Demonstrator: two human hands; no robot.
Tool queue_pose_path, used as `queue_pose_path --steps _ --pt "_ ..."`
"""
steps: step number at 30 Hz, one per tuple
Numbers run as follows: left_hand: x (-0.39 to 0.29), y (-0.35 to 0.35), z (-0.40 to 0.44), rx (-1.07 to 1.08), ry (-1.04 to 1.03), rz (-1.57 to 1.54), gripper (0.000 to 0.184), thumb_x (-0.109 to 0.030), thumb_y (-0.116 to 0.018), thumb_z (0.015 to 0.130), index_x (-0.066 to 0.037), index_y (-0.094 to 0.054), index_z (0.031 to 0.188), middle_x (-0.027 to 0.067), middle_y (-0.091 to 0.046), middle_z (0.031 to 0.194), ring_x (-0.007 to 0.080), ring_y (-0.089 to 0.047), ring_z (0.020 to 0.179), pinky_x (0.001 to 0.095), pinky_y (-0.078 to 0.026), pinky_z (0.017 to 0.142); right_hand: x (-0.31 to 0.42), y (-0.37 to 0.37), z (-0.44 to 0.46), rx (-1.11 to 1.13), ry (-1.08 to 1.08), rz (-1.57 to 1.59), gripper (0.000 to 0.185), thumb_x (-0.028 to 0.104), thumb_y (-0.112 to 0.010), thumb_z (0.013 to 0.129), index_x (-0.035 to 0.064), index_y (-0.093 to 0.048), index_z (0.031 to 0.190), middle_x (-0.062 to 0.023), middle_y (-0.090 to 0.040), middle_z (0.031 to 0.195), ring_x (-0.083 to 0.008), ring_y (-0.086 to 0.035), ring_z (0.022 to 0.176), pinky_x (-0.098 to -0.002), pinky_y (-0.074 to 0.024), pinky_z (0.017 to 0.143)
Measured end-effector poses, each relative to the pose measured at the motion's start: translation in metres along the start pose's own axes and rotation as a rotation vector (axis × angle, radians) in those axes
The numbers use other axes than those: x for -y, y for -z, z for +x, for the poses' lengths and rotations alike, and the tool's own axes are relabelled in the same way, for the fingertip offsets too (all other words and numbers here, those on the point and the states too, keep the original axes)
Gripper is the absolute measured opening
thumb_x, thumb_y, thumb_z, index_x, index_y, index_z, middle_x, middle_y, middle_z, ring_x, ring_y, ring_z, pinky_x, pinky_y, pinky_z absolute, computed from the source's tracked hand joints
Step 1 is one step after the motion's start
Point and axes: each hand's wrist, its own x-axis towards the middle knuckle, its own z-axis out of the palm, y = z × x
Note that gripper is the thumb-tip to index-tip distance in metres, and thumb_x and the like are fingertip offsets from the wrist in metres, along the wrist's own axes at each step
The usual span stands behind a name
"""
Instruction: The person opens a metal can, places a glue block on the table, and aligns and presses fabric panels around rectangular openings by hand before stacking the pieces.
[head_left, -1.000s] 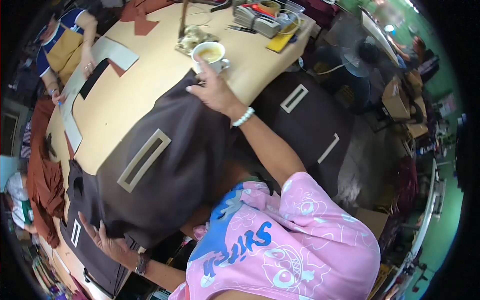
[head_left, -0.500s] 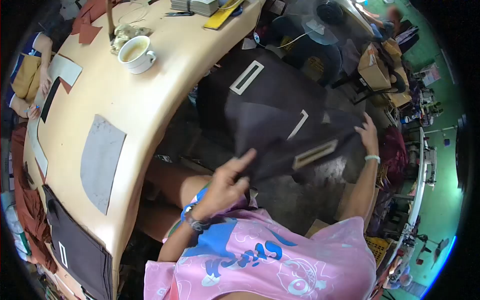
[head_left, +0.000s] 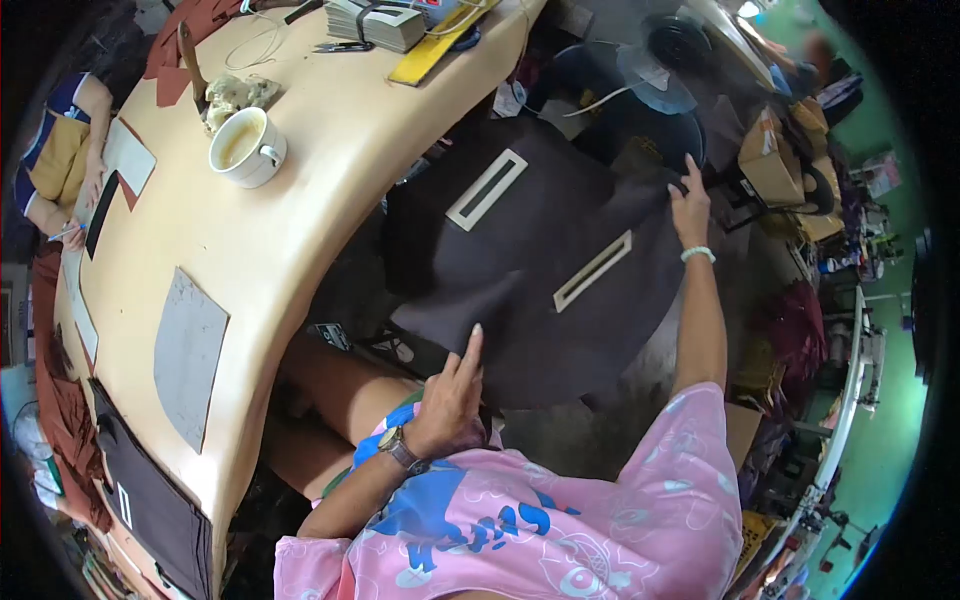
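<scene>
Dark cloth [head_left: 520, 260] with two pale rectangular frames [head_left: 487, 189] lies spread beside the curved table [head_left: 300, 215], in front of a seated person in pink. The left hand [head_left: 450, 400] holds nothing, index finger raised, the others loosely bent, near the cloth's close edge. The right hand [head_left: 690, 210] has its fingers open and parted at the far edge; whether they touch is unclear.
</scene>
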Motion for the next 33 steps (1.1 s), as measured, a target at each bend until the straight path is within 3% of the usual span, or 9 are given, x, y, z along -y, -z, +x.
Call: queue_pose_path --steps 7,11,17,22,25,26,29,31,33 --pt "0.045 -0.021 0.012 -0.159 0.269 -0.176 0.078 -0.001 -0.053 0.081 -0.008 -0.007 0.144 0.0320 -0.043 0.121 0.0469 -0.055 0.093 0.0475 -0.048 0.078 0.037 -0.091 0.025 0.128 0.064 -0.092 0.058 0.001 -0.055 0.081 0.0121 -0.038 0.135 -0.0192 -0.055 0.120 -0.0342 -0.055 0.107 -0.0410 -0.0440 0.089" --pt "0.038 -0.021 0.017 -0.192 0.272 -0.172 0.079 0.001 -0.056 0.081 -0.004 -0.009 0.143 0.0311 -0.045 0.121 0.0423 -0.054 0.103 0.0399 -0.046 0.085 0.049 -0.115 0.045 -0.076 0.152 -0.023 0.057 0.002 -0.055 0.081 0.0107 -0.038 0.135 -0.0175 -0.055 0.121 -0.0343 -0.055 0.105 -0.0411 -0.0427 0.090" --pt "0.067 -0.040 0.022 -0.199 0.251 -0.134 0.084 0.000 -0.057 0.081 -0.005 -0.002 0.144 0.0286 -0.040 0.129 0.0373 -0.056 0.101 0.0350 -0.049 0.081 0.037 -0.153 0.045 0.099 0.072 -0.375 0.060 0.005 -0.056 0.081 0.0124 -0.034 0.136 -0.0166 -0.055 0.118 -0.0318 -0.051 0.108 -0.0447 -0.0354 0.095" --pt "0.075 -0.027 0.017 -0.111 0.587 -0.479 0.090 -0.007 -0.065 0.078 -0.004 -0.002 0.143 0.0241 -0.034 0.136 0.0317 -0.054 0.107 0.0362 -0.047 0.087 0.052 -0.168 0.027 0.029 -0.046 -0.485 0.066 0.010 -0.058 0.081 0.0091 -0.027 0.139 -0.0177 -0.045 0.127 -0.0352 -0.039 0.122 -0.0523 -0.0289 0.099" --pt "0.095 -0.028 0.011 -0.162 0.552 -0.431 0.087 -0.012 -0.068 0.078 -0.002 -0.011 0.142 0.0230 -0.034 0.136 0.0323 -0.052 0.108 0.0381 -0.045 0.090 0.118 -0.130 0.024 0.028 0.011 -0.256 0.068 0.010 -0.063 0.078 -0.0015 -0.029 0.136 -0.0222 -0.045 0.128 -0.0364 -0.043 0.118 -0.0467 -0.0338 0.097" --pt "0.101 -0.026 0.009 -0.195 0.537 -0.395 0.085 -0.014 -0.068 0.077 -0.001 -0.015 0.142 0.0228 -0.035 0.136 0.0329 -0.052 0.109 0.0386 -0.045 0.091 0.121 -0.136 0.021 -0.132 0.221 -0.129 0.064 0.006 -0.063 0.078 -0.0038 -0.033 0.133 -0.0239 -0.045 0.128 -0.0377 -0.044 0.118 -0.0425 -0.0331 0.100" --pt "0.084 0.002 0.008 -0.278 0.438 -0.554 0.061 -0.018 -0.065 0.081 -0.001 -0.037 0.133 0.0167 -0.042 0.133 0.0270 -0.055 0.107 0.0360 -0.048 0.087 0.198 -0.110 -0.005 -0.010 0.336 0.304 0.041 0.003 -0.052 0.087 -0.0057 -0.042 0.125 -0.0219 -0.038 0.137 -0.0335 -0.032 0.130 -0.0402 -0.0240 0.108" --pt "0.071 0.026 0.005 -0.334 0.303 -0.623 0.046 -0.012 -0.059 0.086 -0.003 -0.044 0.129 0.0135 -0.048 0.127 0.0212 -0.057 0.103 0.0325 -0.049 0.086 0.228 -0.110 -0.019 0.006 0.571 0.276 0.042 0.004 -0.052 0.088 -0.0039 -0.041 0.129 -0.0195 -0.043 0.134 -0.0306 -0.039 0.126 -0.0380 -0.0304 0.104" --pt "0.046 0.063 -0.007 -0.505 0.112 -0.585 0.039 -0.003 -0.055 0.085 -0.004 -0.049 0.124 0.0127 -0.054 0.120 0.0205 -0.059 0.101 0.0326 -0.048 0.087 0.276 -0.111 -0.046 0.112 0.540 0.563 0.045 0.004 -0.052 0.090 -0.0009 -0.039 0.133 -0.0172 -0.050 0.127 -0.0243 -0.051 0.114 -0.0345 -0.0376 0.098"
